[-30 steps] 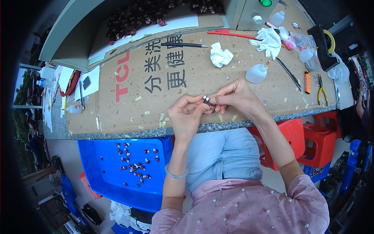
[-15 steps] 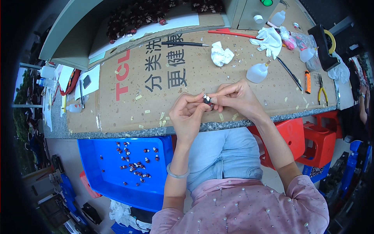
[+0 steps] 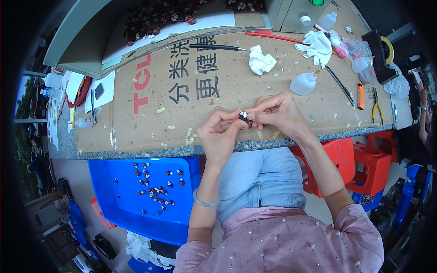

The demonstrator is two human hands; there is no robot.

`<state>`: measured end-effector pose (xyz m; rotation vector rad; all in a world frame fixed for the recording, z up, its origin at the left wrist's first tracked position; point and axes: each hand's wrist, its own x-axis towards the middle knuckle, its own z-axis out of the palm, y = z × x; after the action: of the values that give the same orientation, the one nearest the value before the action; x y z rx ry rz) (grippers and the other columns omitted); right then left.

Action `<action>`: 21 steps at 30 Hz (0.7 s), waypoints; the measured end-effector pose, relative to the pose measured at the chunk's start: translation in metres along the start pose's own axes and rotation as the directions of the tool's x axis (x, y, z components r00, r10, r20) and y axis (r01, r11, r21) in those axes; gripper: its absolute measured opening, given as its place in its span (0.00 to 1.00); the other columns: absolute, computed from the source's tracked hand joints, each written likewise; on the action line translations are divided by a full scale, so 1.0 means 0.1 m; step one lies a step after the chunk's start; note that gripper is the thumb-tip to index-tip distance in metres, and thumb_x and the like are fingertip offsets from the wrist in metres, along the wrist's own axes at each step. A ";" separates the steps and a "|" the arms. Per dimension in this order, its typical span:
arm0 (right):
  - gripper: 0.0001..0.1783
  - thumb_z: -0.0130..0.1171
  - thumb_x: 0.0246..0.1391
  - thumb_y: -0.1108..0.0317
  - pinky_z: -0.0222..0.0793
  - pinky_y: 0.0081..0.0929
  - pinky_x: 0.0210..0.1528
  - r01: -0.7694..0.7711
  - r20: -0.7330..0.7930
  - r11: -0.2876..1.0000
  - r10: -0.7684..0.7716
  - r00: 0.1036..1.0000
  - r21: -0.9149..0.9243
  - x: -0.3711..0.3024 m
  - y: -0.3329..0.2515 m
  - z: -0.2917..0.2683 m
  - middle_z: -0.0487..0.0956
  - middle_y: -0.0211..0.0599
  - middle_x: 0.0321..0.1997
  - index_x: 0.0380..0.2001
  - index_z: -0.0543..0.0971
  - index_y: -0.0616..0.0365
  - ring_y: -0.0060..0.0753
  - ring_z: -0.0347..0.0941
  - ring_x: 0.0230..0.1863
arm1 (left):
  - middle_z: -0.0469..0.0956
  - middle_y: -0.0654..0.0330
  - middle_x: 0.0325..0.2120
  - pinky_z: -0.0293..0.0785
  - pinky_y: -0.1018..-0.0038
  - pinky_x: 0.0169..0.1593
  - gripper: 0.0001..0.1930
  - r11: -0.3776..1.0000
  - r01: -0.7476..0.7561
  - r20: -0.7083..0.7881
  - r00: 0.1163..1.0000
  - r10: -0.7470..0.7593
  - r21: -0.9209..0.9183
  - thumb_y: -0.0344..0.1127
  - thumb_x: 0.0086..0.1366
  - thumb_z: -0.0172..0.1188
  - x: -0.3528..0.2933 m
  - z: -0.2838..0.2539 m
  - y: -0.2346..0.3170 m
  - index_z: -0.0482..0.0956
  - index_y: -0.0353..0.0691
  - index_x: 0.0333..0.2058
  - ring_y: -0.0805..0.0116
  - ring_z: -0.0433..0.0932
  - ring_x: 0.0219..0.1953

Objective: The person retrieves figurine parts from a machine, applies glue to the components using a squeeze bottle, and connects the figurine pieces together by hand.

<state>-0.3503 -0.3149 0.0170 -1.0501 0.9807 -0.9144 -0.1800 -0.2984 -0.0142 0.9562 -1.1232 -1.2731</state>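
Between my two hands, over the near edge of the cardboard-covered bench, is a small dark red, black and white figurine (image 3: 244, 117). My left hand (image 3: 220, 128) pinches it from the left with thumb and fingers. From the right, the closed fingers of my right hand (image 3: 276, 115) press against its white part. Most of the piece is hidden by fingertips, and I cannot make out its finer shape. Similar small dark red and white pieces (image 3: 158, 191) lie scattered in the blue plastic bin (image 3: 132, 225) below the bench at left.
Many like pieces (image 3: 157, 18) fill a shelf at the back. On the cardboard (image 3: 150, 123) lie crumpled tissue (image 3: 261, 60), a squeeze bottle (image 3: 304, 83), a black pen (image 3: 218, 47), a white glove (image 3: 317, 47), an orange box (image 3: 360, 96) and yellow-handled pliers (image 3: 377, 111). Red stools (image 3: 371, 166) stand right.
Both hands stay at nearly the same spot, still holding the small figurine, which has tilted slightly. The whole view has shifted a little.
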 end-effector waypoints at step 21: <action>0.07 0.60 0.49 0.75 0.68 0.13 0.23 -0.031 -0.010 0.999 0.031 0.999 0.038 -0.01 -0.05 0.01 0.80 0.39 0.23 0.30 0.82 0.69 0.16 0.72 0.19 | 0.76 0.56 0.28 0.81 0.78 0.35 0.08 1.000 -0.016 0.005 1.000 0.016 -0.016 0.13 0.53 0.57 0.02 0.04 0.10 0.74 0.25 0.33 0.69 0.81 0.30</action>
<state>-0.3508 -0.3146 0.0226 -0.9967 0.9824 -0.9105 -0.1819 -0.2991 -0.0036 0.9308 -1.1208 -1.2701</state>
